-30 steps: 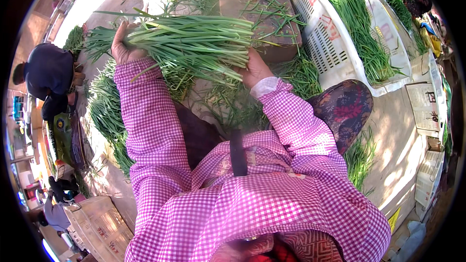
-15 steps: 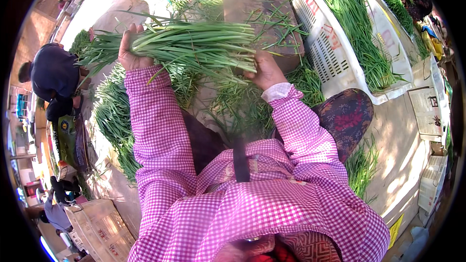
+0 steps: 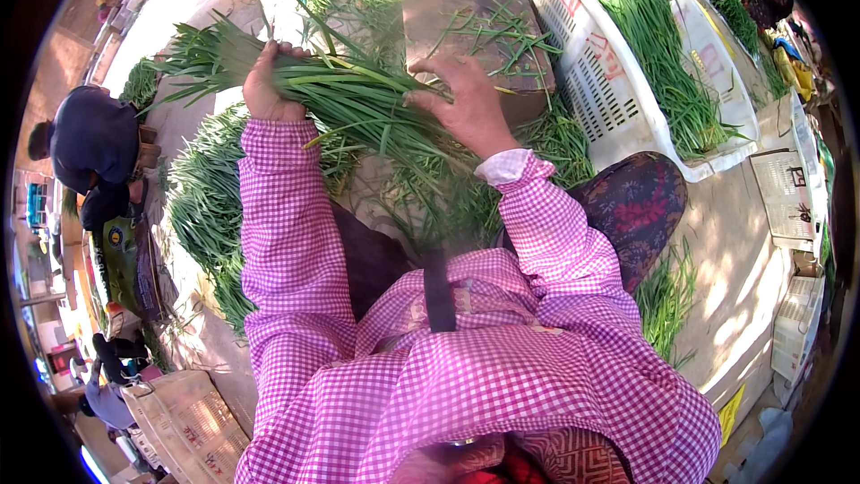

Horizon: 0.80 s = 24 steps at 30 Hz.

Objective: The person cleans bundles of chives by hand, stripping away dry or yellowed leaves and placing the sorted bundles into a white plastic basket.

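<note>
My left hand (image 3: pixel 274 88) is closed round a bunch of long green garlic chives (image 3: pixel 363 94), its thumb across the leaves. The leafy tips fan out to the left, and the stalk ends slant down to the right. My right hand (image 3: pixel 472 106) is by the stalk end, thumb and fingers apart and curved at the edge of the bunch. Whether its fingertips touch the stalks I cannot tell. Just beyond the right hand stands a brown block (image 3: pixel 439 4) with short cut green pieces on its top.
A heap of chives (image 3: pixel 206 202) lies to my left, with loose ones (image 3: pixel 430 202) between my legs. At the right stands a white slatted crate (image 3: pixel 580 67) full of chives. More crates (image 3: pixel 793 197) line the far right. Another person (image 3: pixel 98 139) bends over at the left.
The bunch has tilted, its stalk end dropping and its leafy end rising. My right hand has come off the stalk ends and shifted left, its fingers spreading. My left hand keeps its hold.
</note>
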{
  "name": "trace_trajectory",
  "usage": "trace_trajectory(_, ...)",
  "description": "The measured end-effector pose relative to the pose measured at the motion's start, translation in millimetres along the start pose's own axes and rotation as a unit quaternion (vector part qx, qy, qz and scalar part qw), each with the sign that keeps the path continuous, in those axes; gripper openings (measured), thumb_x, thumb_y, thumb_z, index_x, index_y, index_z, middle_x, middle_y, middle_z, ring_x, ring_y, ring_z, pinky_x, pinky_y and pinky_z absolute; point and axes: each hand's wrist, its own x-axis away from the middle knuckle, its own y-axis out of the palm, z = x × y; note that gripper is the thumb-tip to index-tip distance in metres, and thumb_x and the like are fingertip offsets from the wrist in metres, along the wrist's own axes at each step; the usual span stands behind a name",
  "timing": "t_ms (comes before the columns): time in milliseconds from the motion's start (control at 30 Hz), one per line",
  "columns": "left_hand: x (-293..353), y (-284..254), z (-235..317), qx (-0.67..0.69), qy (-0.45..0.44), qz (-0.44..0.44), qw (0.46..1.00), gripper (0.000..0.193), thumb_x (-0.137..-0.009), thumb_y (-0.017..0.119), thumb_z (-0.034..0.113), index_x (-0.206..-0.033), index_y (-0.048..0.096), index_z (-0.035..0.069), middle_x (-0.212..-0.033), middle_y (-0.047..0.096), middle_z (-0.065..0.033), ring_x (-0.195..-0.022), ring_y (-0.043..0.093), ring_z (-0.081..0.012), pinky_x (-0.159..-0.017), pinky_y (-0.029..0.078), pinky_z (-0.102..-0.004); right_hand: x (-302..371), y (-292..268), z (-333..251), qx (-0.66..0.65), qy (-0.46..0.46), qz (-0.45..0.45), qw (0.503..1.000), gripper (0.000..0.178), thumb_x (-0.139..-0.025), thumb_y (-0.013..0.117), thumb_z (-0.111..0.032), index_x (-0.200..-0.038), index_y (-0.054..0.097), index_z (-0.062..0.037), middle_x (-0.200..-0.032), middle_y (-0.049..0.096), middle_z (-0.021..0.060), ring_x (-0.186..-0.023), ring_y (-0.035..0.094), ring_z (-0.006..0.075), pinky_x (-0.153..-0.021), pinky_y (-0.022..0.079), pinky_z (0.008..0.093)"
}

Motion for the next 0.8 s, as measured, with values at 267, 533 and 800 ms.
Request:
trace_trajectory(267, -5, -4, 8, 0.018, 0.009, 0.042, 0.999, 0.009, -0.086, 0.054, 0.01, -0.09, 0.051, 0.002, -0.076, 0.055, -0.0087, -0.07, 0.055, -0.0252, -0.069, 0.049, -0.0437, -10, -33, 34, -0.578, 0.3, 0.071, 0.755, 0.009, -0.086, 0.059, -0.005, -0.094, 0.058, -0.0002, -0.068, 0.055, 0.0026, -0.055, 0.053, 0.0112, -0.047, 0.044, 0.0231)
trace_trajectory(533, -23, -42, 48, 0.081, 0.027, 0.122, 0.989, 0.012, -0.081, 0.055, 0.016, -0.08, 0.055, 0.004, -0.068, 0.058, -0.0082, -0.067, 0.057, -0.0259, -0.069, 0.049, -0.0479, -13, -60, 69, 0.078, 0.202, 0.076, 0.973, 0.022, -0.078, 0.065, -0.018, -0.1, 0.066, -0.0136, -0.095, 0.066, 0.007, -0.079, 0.061, 0.0242, -0.075, 0.047, 0.0339)
trace_trajectory(800, -7, -12, 18, 0.005, -0.005, 0.161, 0.987, 0.014, -0.085, 0.055, 0.015, -0.083, 0.052, 0.001, -0.075, 0.056, -0.0109, -0.068, 0.055, -0.0257, -0.067, 0.049, -0.0455, 6, 12, -27, -0.005, -0.054, -0.066, 0.996, 0.037, -0.073, 0.071, -0.031, -0.105, 0.063, -0.0144, -0.107, 0.062, 0.0048, -0.104, 0.049, 0.0274, -0.092, 0.039, 0.0393)
